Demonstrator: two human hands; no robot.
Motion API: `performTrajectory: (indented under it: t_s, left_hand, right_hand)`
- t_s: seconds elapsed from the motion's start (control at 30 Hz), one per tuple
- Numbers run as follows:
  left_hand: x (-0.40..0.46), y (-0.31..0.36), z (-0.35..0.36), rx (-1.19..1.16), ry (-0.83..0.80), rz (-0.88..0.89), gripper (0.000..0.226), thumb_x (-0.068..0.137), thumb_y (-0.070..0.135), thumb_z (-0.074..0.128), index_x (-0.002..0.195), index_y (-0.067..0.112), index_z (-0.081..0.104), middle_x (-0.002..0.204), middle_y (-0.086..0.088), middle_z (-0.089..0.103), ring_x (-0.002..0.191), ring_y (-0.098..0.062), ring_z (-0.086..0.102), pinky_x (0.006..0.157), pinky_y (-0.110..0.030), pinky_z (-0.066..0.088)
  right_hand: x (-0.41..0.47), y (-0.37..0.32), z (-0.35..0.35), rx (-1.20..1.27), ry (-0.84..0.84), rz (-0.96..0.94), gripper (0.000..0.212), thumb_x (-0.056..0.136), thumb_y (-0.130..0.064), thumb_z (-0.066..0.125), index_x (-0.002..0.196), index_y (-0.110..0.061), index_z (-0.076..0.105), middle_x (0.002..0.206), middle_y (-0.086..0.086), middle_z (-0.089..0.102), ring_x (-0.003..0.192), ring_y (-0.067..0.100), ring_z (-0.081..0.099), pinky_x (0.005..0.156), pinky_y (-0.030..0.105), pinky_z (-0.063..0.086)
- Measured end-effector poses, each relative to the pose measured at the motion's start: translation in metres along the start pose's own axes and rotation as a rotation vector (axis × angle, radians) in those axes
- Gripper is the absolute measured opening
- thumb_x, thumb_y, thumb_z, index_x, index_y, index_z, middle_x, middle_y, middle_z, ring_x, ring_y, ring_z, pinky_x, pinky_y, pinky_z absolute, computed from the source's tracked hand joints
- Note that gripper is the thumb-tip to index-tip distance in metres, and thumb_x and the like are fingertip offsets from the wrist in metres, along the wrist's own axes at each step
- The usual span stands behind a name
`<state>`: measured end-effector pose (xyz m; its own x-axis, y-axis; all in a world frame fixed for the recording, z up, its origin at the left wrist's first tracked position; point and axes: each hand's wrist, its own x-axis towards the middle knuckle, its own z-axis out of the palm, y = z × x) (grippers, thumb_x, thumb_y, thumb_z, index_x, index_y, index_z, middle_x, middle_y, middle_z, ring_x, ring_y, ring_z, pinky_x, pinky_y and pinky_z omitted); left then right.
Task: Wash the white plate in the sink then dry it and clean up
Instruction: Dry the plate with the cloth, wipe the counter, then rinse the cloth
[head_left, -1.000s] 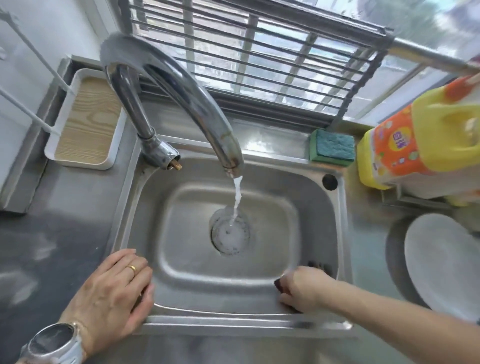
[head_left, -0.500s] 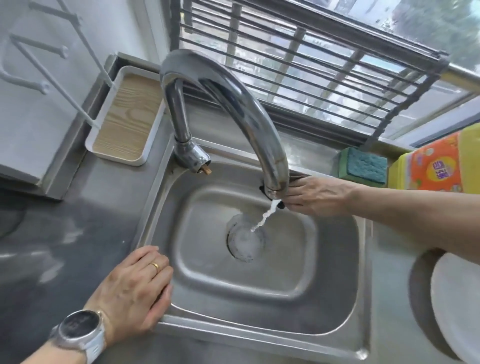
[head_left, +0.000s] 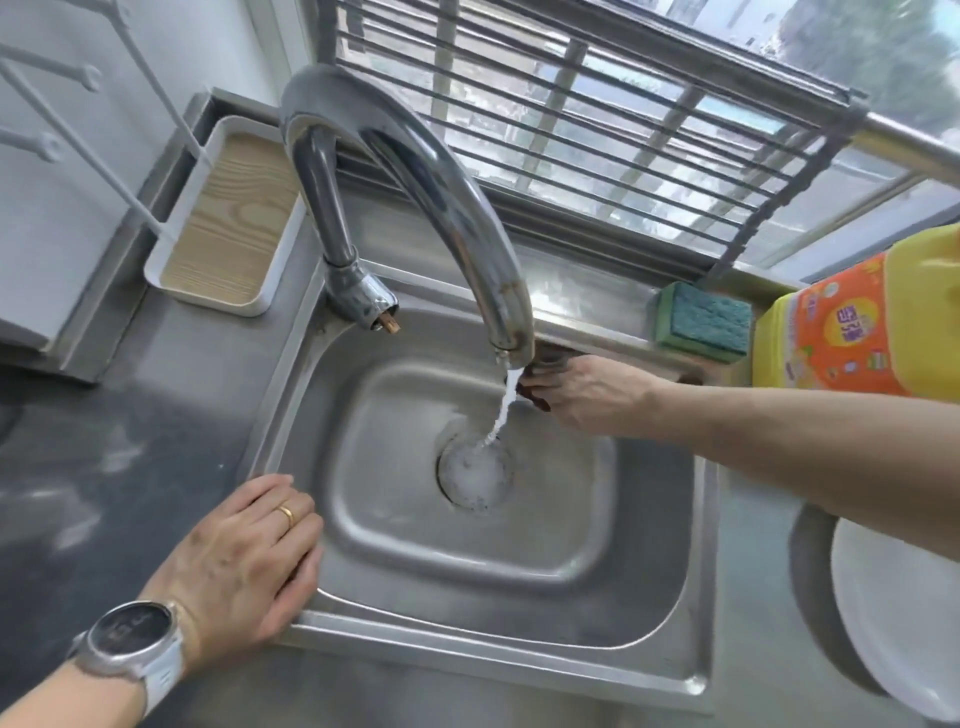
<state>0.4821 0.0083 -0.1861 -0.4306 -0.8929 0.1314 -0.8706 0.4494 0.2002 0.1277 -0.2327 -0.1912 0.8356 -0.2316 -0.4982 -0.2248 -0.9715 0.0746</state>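
The white plate (head_left: 893, 623) lies on the counter to the right of the steel sink (head_left: 467, 654), partly under my right forearm. Water runs from the curved tap (head_left: 415, 171) into the drain (head_left: 475, 478). My right hand (head_left: 587, 389) is at the sink's back wall just right of the spout, its fingers closed on a small dark piece, possibly a cloth (head_left: 535, 387), beside the stream. My left hand (head_left: 244, 561) lies flat on the sink's front-left rim and holds nothing; it has a ring and a watch.
A green sponge (head_left: 704, 322) sits on the ledge behind the sink. A yellow and orange detergent bottle (head_left: 841, 332) stands at the right. A white tray with a wooden bottom (head_left: 228, 228) is at the back left. A wire rack (head_left: 597, 104) leans against the window.
My right hand moved with the dark piece from the sink's front wall up to the back wall under the spout. The left hand stayed on the rim. Water keeps running.
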Motion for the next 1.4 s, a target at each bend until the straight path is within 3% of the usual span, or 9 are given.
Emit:
performTrajectory:
  t_s: [0.13, 0.3, 0.53, 0.67, 0.83, 0.97, 1.07, 1.2, 1.4]
  left_hand:
    - [0.000, 0.002, 0.002, 0.005, 0.001, -0.004, 0.023, 0.092, 0.025, 0.050, 0.073, 0.018, 0.061, 0.078, -0.004, 0.060, 0.075, -0.031, 0.064, 0.107, -0.045, 0.045]
    - [-0.003, 0.002, 0.005, 0.002, -0.007, -0.015, 0.023, 0.091, 0.026, 0.050, 0.074, 0.016, 0.063, 0.078, -0.005, 0.062, 0.075, -0.032, 0.064, 0.108, -0.044, 0.044]
    - [-0.002, 0.002, 0.004, -0.007, -0.020, -0.017, 0.020, 0.089, 0.027, 0.055, 0.076, 0.016, 0.063, 0.079, -0.005, 0.062, 0.076, -0.032, 0.063, 0.106, -0.043, 0.044]
    - [-0.003, 0.003, 0.002, -0.004, -0.009, -0.021, 0.020, 0.089, 0.027, 0.056, 0.076, 0.015, 0.064, 0.080, -0.006, 0.063, 0.075, -0.032, 0.063, 0.106, -0.042, 0.044]
    - [-0.004, 0.000, 0.005, -0.004, -0.017, -0.022, 0.019, 0.088, 0.026, 0.057, 0.075, 0.015, 0.064, 0.079, -0.005, 0.061, 0.075, -0.031, 0.063, 0.108, -0.042, 0.044]
    - [-0.001, -0.001, 0.005, -0.023, -0.021, -0.024, 0.019, 0.089, 0.025, 0.056, 0.074, 0.016, 0.062, 0.077, -0.004, 0.061, 0.074, -0.031, 0.063, 0.109, -0.041, 0.043]
    - [-0.003, 0.000, 0.005, -0.024, -0.029, -0.031, 0.019, 0.089, 0.026, 0.056, 0.073, 0.017, 0.062, 0.076, -0.004, 0.061, 0.074, -0.032, 0.063, 0.109, -0.041, 0.043]
    - [-0.001, 0.001, 0.004, -0.025, -0.030, -0.034, 0.019, 0.089, 0.026, 0.056, 0.073, 0.017, 0.062, 0.076, -0.004, 0.061, 0.073, -0.031, 0.063, 0.108, -0.042, 0.043]
    - [-0.001, 0.002, 0.003, -0.021, -0.033, -0.039, 0.020, 0.089, 0.027, 0.056, 0.072, 0.017, 0.061, 0.076, -0.004, 0.061, 0.073, -0.031, 0.063, 0.108, -0.042, 0.043]
  right_hand:
    - [-0.068, -0.033, 0.042, 0.063, -0.191, 0.153, 0.024, 0.089, -0.015, 0.056, 0.099, -0.008, 0.077, 0.121, 0.006, 0.070, 0.121, 0.020, 0.062, 0.108, 0.026, 0.042]
    - [-0.061, -0.136, 0.061, 0.575, -0.627, 0.365, 0.048, 0.099, -0.014, 0.039, 0.146, -0.008, 0.042, 0.151, 0.014, 0.044, 0.136, 0.033, 0.045, 0.114, 0.039, 0.033]
    - [0.005, -0.199, 0.051, 1.052, -0.240, 0.312, 0.053, 0.105, -0.014, 0.038, 0.156, -0.021, 0.029, 0.167, -0.005, 0.009, 0.153, 0.015, 0.010, 0.124, 0.030, 0.006]
    - [0.106, -0.216, 0.022, 0.905, -0.014, 0.128, 0.060, 0.099, 0.002, 0.038, 0.157, -0.006, 0.022, 0.167, 0.007, 0.006, 0.154, 0.021, 0.001, 0.123, 0.027, -0.001]
    - [0.150, -0.160, 0.024, 0.652, 0.184, 0.237, 0.064, 0.093, -0.020, 0.027, 0.155, -0.003, 0.025, 0.165, 0.015, 0.013, 0.153, 0.032, 0.010, 0.124, 0.036, 0.005]
    - [0.103, -0.092, 0.065, 0.589, 0.152, 0.358, 0.060, 0.091, -0.018, 0.037, 0.150, -0.006, 0.039, 0.159, 0.016, 0.032, 0.146, 0.040, 0.031, 0.116, 0.054, 0.032]
    - [0.046, -0.081, 0.097, 0.565, 0.045, 0.435, 0.065, 0.090, -0.012, 0.057, 0.152, -0.009, 0.037, 0.162, 0.012, 0.026, 0.150, 0.036, 0.023, 0.118, 0.050, 0.031]
    - [-0.017, -0.111, 0.097, 0.609, -0.066, 0.584, 0.068, 0.090, -0.026, 0.062, 0.149, -0.003, 0.038, 0.163, 0.021, 0.017, 0.151, 0.040, 0.017, 0.123, 0.042, 0.016]
    - [-0.008, -0.185, 0.068, 0.634, -0.145, 0.240, 0.051, 0.102, -0.011, 0.041, 0.152, -0.005, 0.036, 0.165, 0.018, 0.010, 0.153, 0.038, 0.005, 0.118, 0.036, -0.005]
